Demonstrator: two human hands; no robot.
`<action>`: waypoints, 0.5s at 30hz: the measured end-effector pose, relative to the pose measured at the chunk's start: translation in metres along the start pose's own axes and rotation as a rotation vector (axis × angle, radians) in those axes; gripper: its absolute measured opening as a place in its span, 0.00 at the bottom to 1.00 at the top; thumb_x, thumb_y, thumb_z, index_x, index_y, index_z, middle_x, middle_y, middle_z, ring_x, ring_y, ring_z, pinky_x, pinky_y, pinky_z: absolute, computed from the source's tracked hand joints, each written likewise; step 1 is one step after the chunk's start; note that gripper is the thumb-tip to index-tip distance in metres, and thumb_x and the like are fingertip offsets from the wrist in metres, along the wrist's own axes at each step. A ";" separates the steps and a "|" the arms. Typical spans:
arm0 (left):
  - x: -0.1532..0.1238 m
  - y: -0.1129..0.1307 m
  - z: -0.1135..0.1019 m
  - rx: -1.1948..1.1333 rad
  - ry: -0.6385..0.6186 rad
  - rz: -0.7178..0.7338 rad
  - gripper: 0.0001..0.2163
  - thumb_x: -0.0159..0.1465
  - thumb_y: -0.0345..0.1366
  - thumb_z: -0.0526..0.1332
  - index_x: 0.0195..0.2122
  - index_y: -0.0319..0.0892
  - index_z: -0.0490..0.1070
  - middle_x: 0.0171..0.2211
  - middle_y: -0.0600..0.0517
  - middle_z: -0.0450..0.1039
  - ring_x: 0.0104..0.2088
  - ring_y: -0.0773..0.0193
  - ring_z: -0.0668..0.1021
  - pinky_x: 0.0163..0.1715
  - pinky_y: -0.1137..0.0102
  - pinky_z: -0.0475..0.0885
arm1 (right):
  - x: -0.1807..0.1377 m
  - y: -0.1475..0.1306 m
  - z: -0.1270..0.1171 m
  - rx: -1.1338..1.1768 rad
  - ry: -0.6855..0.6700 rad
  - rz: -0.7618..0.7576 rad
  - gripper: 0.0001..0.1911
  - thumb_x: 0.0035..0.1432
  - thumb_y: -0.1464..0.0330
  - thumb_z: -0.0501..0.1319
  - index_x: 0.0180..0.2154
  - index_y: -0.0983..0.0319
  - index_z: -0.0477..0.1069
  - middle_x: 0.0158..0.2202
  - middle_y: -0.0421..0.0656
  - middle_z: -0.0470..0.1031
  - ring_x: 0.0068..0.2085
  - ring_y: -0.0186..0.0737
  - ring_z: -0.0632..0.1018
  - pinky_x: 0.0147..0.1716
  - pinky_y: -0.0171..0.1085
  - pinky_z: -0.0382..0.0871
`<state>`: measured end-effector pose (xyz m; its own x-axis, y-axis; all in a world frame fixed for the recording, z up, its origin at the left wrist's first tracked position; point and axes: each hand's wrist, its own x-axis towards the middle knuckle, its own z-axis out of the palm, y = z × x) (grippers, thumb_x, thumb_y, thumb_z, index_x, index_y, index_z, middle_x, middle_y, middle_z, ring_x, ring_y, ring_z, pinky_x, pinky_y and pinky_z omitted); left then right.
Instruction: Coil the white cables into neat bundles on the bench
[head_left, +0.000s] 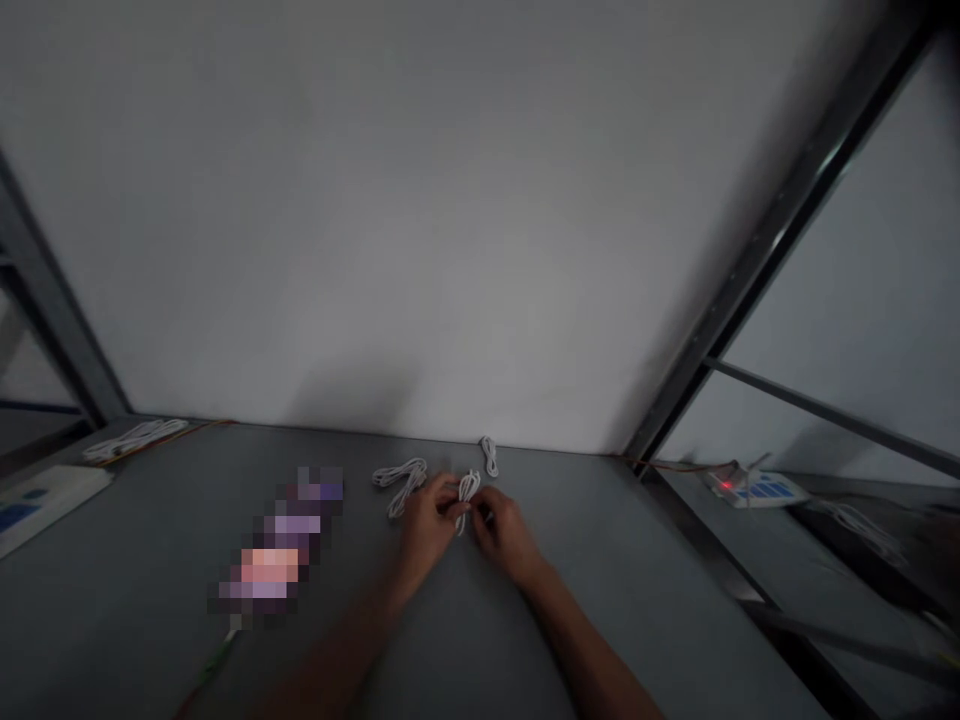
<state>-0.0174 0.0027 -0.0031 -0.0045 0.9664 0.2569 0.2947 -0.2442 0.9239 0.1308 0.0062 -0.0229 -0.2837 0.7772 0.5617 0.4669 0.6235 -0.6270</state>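
White braided cord, looped into a small bundle [469, 495], is standing up between the two hands I am watching from afar, just above the grey tabletop [150, 530]. The left hand [427, 525] is pinching it in a narrow grip, while the right hand [506, 535] is curling in tight against its lower side, though I cannot tell whether it is gripping. The cord is looking light, soft and limp, so I am judging the gathered middle of the loops the surest place to hold. Another white cord bundle [400, 487] is lying just left of the hands, a third white cord bundle [489, 456] is resting near the wall, and a pixelated, unreadable object [281, 540] is lying further left.
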 end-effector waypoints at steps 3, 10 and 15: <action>0.001 -0.002 0.000 -0.070 0.010 -0.024 0.09 0.52 0.29 0.66 0.34 0.45 0.71 0.31 0.53 0.82 0.34 0.58 0.84 0.36 0.67 0.76 | -0.001 -0.002 0.001 -0.041 0.037 -0.048 0.08 0.62 0.70 0.53 0.33 0.63 0.69 0.29 0.43 0.72 0.28 0.35 0.71 0.28 0.32 0.65; 0.000 0.002 -0.002 -0.149 0.007 -0.049 0.10 0.50 0.31 0.67 0.31 0.44 0.68 0.25 0.54 0.80 0.29 0.59 0.83 0.30 0.69 0.75 | -0.002 -0.009 0.004 -0.102 0.084 -0.113 0.10 0.64 0.69 0.52 0.32 0.63 0.67 0.30 0.43 0.70 0.29 0.36 0.71 0.29 0.33 0.64; 0.001 0.005 -0.004 -0.167 -0.018 -0.058 0.10 0.49 0.33 0.67 0.31 0.45 0.67 0.25 0.54 0.79 0.29 0.59 0.82 0.32 0.68 0.75 | -0.003 -0.009 0.009 -0.065 0.127 -0.095 0.10 0.64 0.68 0.52 0.31 0.63 0.67 0.29 0.41 0.68 0.28 0.34 0.69 0.28 0.33 0.64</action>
<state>-0.0200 0.0020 0.0031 0.0011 0.9802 0.1980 0.1312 -0.1964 0.9717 0.1203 -0.0012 -0.0240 -0.2229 0.6959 0.6827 0.4978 0.6833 -0.5341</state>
